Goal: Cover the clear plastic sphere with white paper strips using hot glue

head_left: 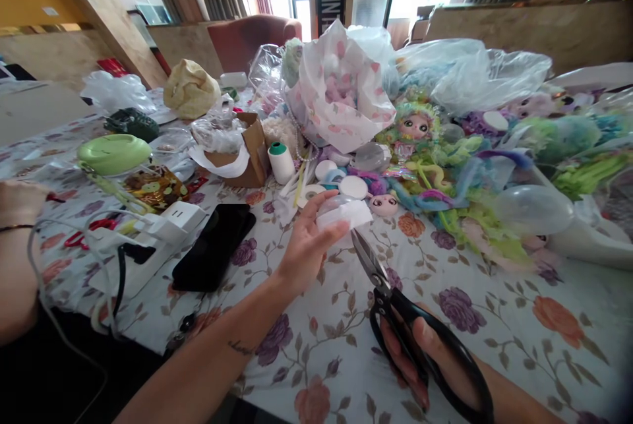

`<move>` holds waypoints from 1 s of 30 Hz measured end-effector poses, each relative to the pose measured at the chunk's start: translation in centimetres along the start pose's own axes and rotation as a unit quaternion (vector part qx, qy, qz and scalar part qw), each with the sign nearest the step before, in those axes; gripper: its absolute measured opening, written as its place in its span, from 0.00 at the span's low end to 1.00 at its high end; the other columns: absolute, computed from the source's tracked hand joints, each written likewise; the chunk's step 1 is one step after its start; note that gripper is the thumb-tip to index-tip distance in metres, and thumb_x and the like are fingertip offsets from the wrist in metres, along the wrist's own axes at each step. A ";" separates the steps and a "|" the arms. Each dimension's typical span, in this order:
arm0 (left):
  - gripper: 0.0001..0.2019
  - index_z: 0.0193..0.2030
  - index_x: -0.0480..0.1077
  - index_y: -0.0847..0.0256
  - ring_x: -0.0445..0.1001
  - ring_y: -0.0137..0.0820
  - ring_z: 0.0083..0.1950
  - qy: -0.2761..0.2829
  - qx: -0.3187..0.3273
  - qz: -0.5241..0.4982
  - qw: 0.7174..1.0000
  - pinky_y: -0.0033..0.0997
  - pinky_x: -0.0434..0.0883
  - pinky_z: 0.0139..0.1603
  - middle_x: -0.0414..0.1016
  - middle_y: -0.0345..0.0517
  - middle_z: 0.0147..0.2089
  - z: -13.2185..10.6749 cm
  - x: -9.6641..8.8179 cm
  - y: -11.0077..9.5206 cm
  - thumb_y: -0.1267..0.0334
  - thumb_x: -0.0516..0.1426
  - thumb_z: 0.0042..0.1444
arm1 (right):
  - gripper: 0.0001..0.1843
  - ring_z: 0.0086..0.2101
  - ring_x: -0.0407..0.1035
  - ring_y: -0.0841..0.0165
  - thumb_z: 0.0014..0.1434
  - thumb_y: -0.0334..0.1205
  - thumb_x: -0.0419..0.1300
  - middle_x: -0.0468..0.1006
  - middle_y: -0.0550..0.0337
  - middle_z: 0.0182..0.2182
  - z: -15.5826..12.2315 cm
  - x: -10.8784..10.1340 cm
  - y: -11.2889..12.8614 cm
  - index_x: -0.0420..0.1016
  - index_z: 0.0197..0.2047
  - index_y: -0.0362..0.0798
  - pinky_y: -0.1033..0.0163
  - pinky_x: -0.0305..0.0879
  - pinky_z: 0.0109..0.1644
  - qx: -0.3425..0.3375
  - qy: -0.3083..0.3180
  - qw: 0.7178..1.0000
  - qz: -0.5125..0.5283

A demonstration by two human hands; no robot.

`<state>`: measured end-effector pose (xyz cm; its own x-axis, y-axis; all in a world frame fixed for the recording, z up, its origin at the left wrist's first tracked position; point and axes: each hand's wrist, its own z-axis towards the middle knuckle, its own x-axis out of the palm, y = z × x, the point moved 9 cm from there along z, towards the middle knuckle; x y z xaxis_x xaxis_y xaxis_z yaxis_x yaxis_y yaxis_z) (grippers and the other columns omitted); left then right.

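Open cloth in the lower frame, clutter across the upper half.

The tabletop (519, 338) lies bare at lower right and centre. A black phone (213, 247) and white power strip (148, 239) crowd the lower left; dolls (420, 130), plastic bags (475, 71) and a thread spool (280, 161) wall off the upper middle and right.

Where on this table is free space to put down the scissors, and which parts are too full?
The floral tablecloth lies bare to the right of the scissors, below the doll pile. A smaller bare patch lies between the black phone and the left hand. The far side is crowded with bags, and the left edge with the power strip and its cables.
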<state>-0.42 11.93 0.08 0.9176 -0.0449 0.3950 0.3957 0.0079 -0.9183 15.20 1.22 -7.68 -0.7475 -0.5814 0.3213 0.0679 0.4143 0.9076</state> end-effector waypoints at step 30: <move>0.23 0.53 0.70 0.52 0.72 0.34 0.51 0.070 -0.054 -0.053 0.995 0.29 0.72 0.46 0.68 0.45 0.57 -0.5 1.3 0.8 0.63 0.68 0.50 | 0.38 0.16 0.55 0.75 0.56 0.77 0.50 0.61 0.65 0.10 -0.1 0.6 2.3 0.66 0.22 0.48 0.64 0.49 0.24 -0.064 -0.038 0.991 -0.109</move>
<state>1.08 11.43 -0.12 0.8541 -0.1782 0.4887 0.4760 -0.1112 -0.8724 14.98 1.82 -5.36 -0.8005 -0.5915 0.0966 -0.0213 0.1890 0.9817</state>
